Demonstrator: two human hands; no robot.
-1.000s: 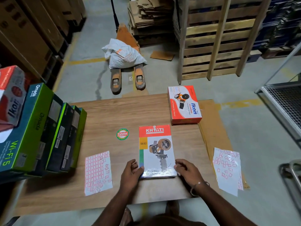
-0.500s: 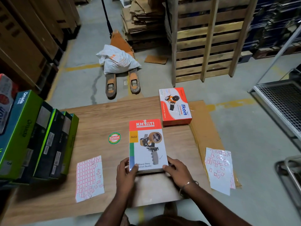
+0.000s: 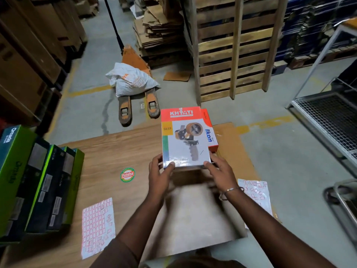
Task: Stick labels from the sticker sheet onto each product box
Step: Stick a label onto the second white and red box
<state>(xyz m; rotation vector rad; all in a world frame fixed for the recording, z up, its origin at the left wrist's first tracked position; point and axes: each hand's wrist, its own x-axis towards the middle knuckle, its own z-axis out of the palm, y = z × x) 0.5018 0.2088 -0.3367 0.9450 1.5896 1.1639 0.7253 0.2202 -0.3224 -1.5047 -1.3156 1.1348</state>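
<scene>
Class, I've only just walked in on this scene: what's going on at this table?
A person holds the Khyati box by its near end with both hands, left hand and right hand, over the wooden table and in front of the Ikon box beyond it. One sticker sheet lies to the left, another sticker sheet to the right. Green boxes stand on edge at the left side.

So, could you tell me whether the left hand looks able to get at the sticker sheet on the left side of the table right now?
Probably not at once: the left hand grips the Khyati box together with the right hand. The sticker sheet lies uncovered with nothing across the way, so freeing that hand should suffice.
</scene>
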